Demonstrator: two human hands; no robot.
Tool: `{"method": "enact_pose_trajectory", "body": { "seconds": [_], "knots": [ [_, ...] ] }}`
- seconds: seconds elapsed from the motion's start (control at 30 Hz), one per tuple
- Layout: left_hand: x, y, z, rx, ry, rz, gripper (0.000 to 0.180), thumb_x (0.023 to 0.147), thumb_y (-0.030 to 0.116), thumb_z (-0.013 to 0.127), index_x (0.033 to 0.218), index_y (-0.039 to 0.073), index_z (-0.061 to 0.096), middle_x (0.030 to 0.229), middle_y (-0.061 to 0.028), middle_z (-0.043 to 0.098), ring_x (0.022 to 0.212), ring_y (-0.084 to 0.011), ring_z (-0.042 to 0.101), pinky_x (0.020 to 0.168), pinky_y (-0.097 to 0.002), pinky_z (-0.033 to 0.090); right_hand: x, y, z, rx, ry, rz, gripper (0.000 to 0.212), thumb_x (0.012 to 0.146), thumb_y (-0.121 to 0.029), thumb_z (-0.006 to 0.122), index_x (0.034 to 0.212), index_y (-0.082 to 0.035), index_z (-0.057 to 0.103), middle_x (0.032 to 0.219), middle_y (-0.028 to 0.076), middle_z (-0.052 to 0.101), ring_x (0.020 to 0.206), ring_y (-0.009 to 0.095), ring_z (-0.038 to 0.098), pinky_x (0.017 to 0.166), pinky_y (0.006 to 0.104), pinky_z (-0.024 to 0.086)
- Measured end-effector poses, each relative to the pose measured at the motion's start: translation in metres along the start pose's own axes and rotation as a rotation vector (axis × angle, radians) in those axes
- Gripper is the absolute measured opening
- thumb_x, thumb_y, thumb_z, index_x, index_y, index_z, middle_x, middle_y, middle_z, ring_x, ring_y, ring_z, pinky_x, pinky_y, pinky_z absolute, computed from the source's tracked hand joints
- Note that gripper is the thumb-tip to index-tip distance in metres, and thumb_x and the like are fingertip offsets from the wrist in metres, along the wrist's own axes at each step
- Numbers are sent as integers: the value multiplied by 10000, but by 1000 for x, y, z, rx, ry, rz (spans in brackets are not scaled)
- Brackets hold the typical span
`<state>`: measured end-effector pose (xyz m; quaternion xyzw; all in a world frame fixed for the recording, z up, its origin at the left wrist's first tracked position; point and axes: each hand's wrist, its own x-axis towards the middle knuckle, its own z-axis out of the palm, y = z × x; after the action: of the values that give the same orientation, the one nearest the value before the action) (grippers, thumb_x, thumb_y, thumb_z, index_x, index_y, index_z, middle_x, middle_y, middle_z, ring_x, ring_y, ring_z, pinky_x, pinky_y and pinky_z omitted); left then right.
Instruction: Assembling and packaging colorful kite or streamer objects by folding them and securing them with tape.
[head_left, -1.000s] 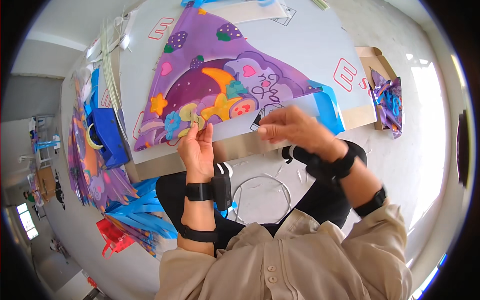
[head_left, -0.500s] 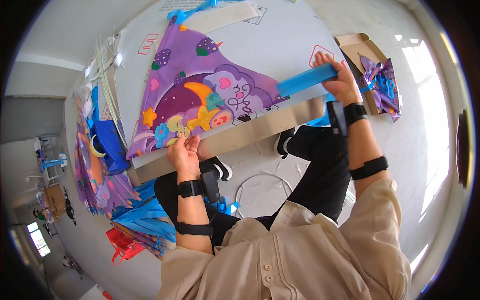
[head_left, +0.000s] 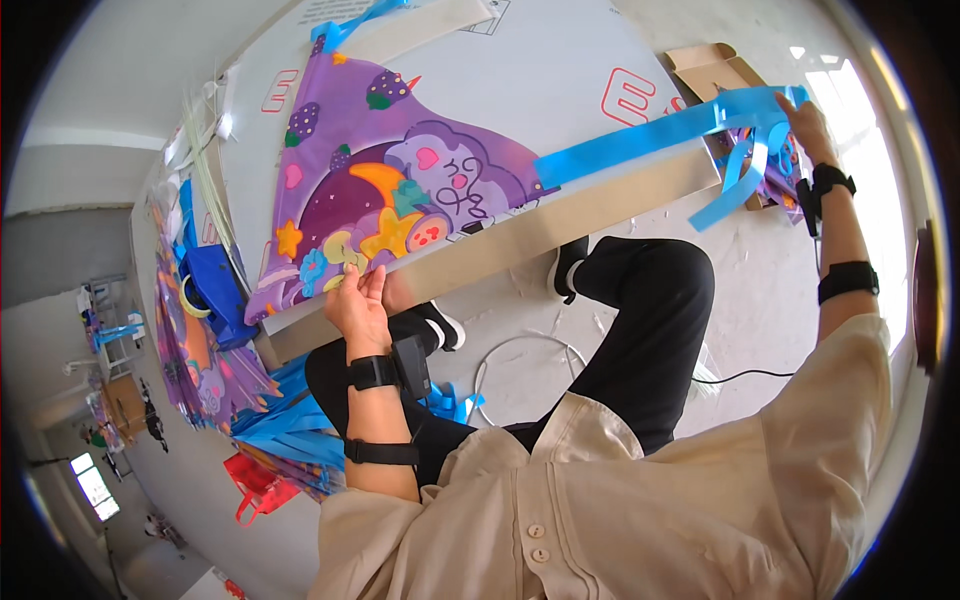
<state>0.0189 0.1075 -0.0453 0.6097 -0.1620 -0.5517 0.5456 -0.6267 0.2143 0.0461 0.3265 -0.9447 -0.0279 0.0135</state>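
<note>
A purple kite [head_left: 330, 150], printed with cartoon clouds, stars and a moon, lies flat on the pale board-topped table [head_left: 540, 90]. My left hand [head_left: 360, 305] is at its near edge, with thumb and fingers pinching the printed sheet. From the kite's right corner a blue ribbon [head_left: 640, 140] runs taut to the right. My right hand [head_left: 808, 125] grips this ribbon out beyond the table's right edge, its fingers partly hidden. Loose ends of the ribbon dangle below that hand.
A blue tape dispenser [head_left: 215, 295] stands at the table's left, beside thin white rods [head_left: 208, 160]. Printed kites [head_left: 190, 350] and blue ribbons [head_left: 285, 410] hang at the left, above a red bag [head_left: 258, 488]. An open cardboard box [head_left: 715, 65] sits at the right.
My right hand has moved far to the right, drawing the blue ribbon out longer, and it has closed around it. My left hand stays at the kite's near edge.
</note>
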Motion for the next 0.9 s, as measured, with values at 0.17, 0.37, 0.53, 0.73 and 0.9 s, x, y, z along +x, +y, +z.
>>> {"method": "enact_pose_trajectory", "body": {
  "seconds": [0.17, 0.37, 0.53, 0.73, 0.9],
  "knots": [
    [0, 7, -3, 48, 51, 6, 143, 911, 45, 550, 968, -74, 497, 886, -159, 571, 753, -256, 620, 707, -377, 604, -158, -147, 47, 669, 364, -765, 204, 785, -110, 667, 971, -44, 619, 1056, 145, 618, 914, 311, 628, 737, 363, 526],
    [0, 4, 5, 119, 86, -85, 193, 910, 102, 574, 970, -72, 513, 837, -170, 613, 673, -269, 654, 594, -345, 591, -315, -276, 65, 528, -20, -1059, 710, 826, -465, 598, 1389, -90, 381, 1479, 99, 308, 1390, 251, 240, 1144, 449, 136],
    [-9, 10, -11, 194, 105, -128, 206, 894, 171, 619, 943, -14, 543, 690, -109, 609, 538, -203, 614, 465, -287, 523, -321, -283, 85, 505, -54, -1029, 792, 825, -510, 583, 1436, -97, 293, 1513, 78, 245, 1406, 240, 200, 1155, 419, 109],
    [-14, 17, -37, 1493, -186, 1282, 417, 876, 191, 600, 1220, 5, 456, 1346, -190, 430, 1289, -372, 347, 1074, -513, 248, -321, -281, 85, 462, -2, -1039, 802, 800, -527, 602, 1419, -92, 338, 1501, 101, 264, 1400, 259, 214, 1150, 444, 123],
    [32, 8, -89, 1749, -174, 880, 645, 959, 435, 391, 1451, 49, 232, 1511, -209, 186, 1396, -363, 188, 1112, -515, 161, -320, -279, 81, 479, 37, -994, 779, 792, -502, 630, 1424, -149, 343, 1485, 205, 236, 1396, 337, 194, 1144, 453, 139]
  ]
}}
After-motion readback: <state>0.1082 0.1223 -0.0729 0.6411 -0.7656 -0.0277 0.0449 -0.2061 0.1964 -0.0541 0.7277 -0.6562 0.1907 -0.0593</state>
